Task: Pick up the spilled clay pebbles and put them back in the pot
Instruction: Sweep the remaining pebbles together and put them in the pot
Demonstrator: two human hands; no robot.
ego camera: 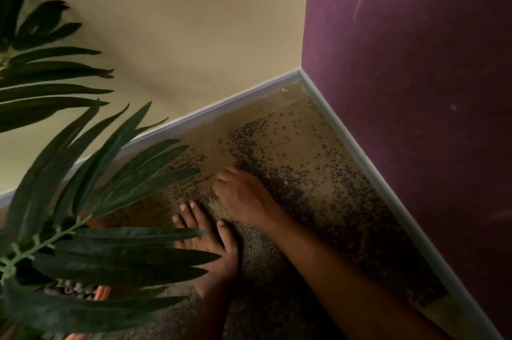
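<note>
Small dark clay pebbles (279,181) lie scattered over the tan carpet in the room corner, thickest in a band right of my right hand. My right hand (243,192) rests on the carpet with its fingers curled under, at the edge of that band; what is inside the fingers is hidden. My left hand (205,234) lies flat, palm down, fingers spread, just nearer and to the left, partly behind a leaf. The orange pot (104,291) shows only as a rim at lower left, with pale pebbles inside, mostly covered by leaves.
A plant with long dark green leaves (91,173) fills the left side and overhangs the pot and my left hand. A cream wall (180,34) and a purple wall (415,90) meet at the corner, each with a white baseboard (360,151).
</note>
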